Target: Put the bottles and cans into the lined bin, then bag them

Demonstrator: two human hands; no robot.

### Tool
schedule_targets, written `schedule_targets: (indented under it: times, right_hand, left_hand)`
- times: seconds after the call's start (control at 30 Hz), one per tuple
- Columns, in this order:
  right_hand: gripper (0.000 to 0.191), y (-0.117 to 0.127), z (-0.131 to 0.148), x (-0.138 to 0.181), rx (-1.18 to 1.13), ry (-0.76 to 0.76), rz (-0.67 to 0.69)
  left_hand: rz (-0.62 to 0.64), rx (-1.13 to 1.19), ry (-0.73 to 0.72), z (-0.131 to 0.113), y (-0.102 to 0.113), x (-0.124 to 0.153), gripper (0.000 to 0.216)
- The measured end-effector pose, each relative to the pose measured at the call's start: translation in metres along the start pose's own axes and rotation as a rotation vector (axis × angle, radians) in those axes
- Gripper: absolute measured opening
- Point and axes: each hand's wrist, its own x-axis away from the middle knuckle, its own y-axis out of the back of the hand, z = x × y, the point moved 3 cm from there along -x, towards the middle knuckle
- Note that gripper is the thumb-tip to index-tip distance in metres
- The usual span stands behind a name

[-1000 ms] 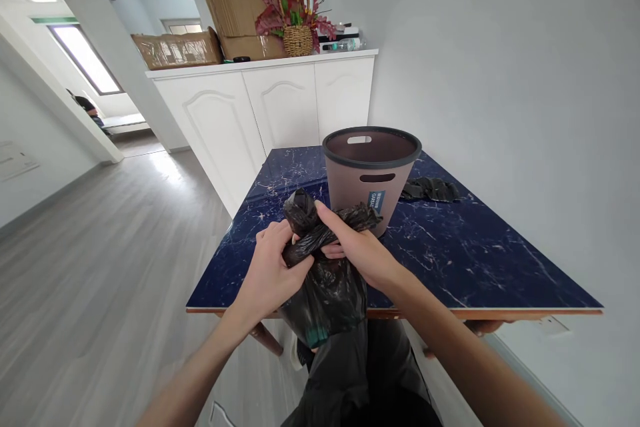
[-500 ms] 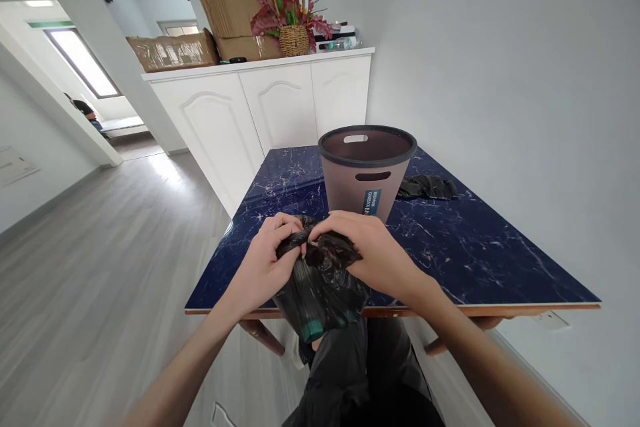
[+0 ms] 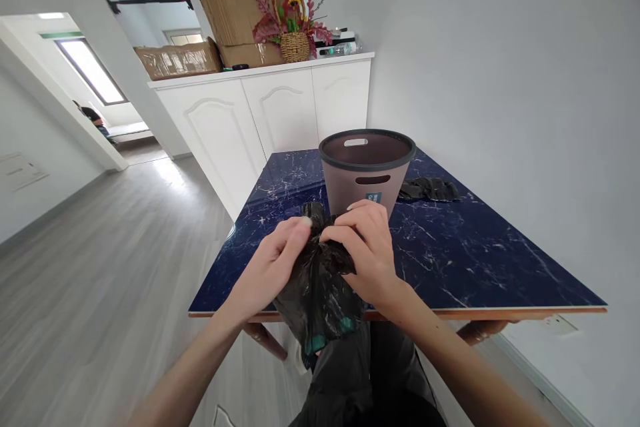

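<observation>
Black plastic bag: between the left hand and the right hand; top caught by both, body hanging below them at the near table edge, above the lap.
Left hand: grasping the bag's bunched top from its left side, thumb laid on top, pointing in toward the other hand.
Right hand: grasping the same top from the right, fingers bent over a crumpled wad of film; fingertips partly hidden by the folds.
Knot or twist: film pinched together in the gap between the hands; can't tell whether it's tied.
Loose end: a dark flap of film sticking up just beyond the left thumb.
Bag look: thin, shiny, creased, slightly see-through; folds fan down from the pinch, wider toward the bottom.
Green patches: showing low in the bag, below both hands; contents unclear.
Bin: mauve-brown, dark rim, upright just beyond the right hand; can't tell if knuckles touch it.
Bin label: blue, partly behind right-hand fingers.
Second black bag: flattened, crumpled, beyond and right of the right hand.
Table: blue marbled top, beneath and beyond both hands.
</observation>
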Motion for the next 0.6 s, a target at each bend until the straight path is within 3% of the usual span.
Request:
schedule_targets:
  times: [0.2, 0.4, 0.6]
  right_hand:
    - [0.023, 0.001, 0.001, 0.004, -0.039, 0.054, 0.166]
    - [0.028, 0.011, 0.006, 0.018, -0.042, -0.014, 0.204]
    - [0.034, 0.028, 0.012, 0.055, -0.121, -0.152, 0.304]
  left_hand:
    - [-0.060, 0.239, 0.121, 0.003, -0.004, -0.004, 0.047]
    - [-0.069, 0.436, 0.207, 0.022, 0.002, -0.002, 0.043]
    - [-0.296, 0.340, 0.195, 0.048, 0.025, 0.003, 0.046]
